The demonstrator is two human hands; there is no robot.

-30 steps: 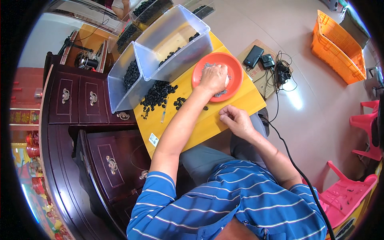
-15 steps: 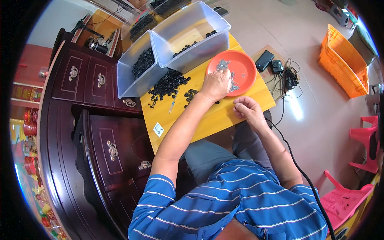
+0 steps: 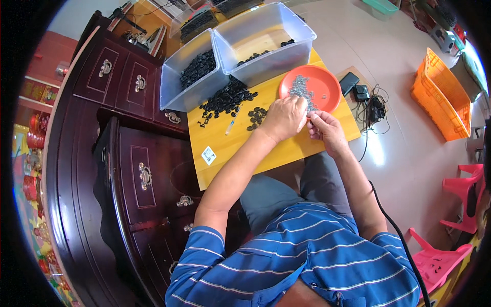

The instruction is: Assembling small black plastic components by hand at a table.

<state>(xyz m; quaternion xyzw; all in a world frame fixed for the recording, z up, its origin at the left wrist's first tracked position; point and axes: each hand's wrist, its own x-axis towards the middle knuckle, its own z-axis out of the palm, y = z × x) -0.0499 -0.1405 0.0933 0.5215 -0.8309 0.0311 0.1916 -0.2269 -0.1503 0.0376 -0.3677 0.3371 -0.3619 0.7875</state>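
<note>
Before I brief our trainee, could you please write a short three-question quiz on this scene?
1. What lies in the red-orange dish?
2. True or false: the left hand and the right hand are close together by the dish's near edge.
3. Where is the orange crate? (a) inside a clear bin; (b) on the floor, to the right of the yellow table; (c) on a pink stool.

Key:
1. Many small grey pieces.
2. True.
3. b.

Beyond the fingers [image 3: 302,106], the orange dish [image 3: 333,92] blocked low passage; black pieces [image 3: 257,116] lay left. Nearer the body, the tabletop [image 3: 289,153] offered room.
</note>
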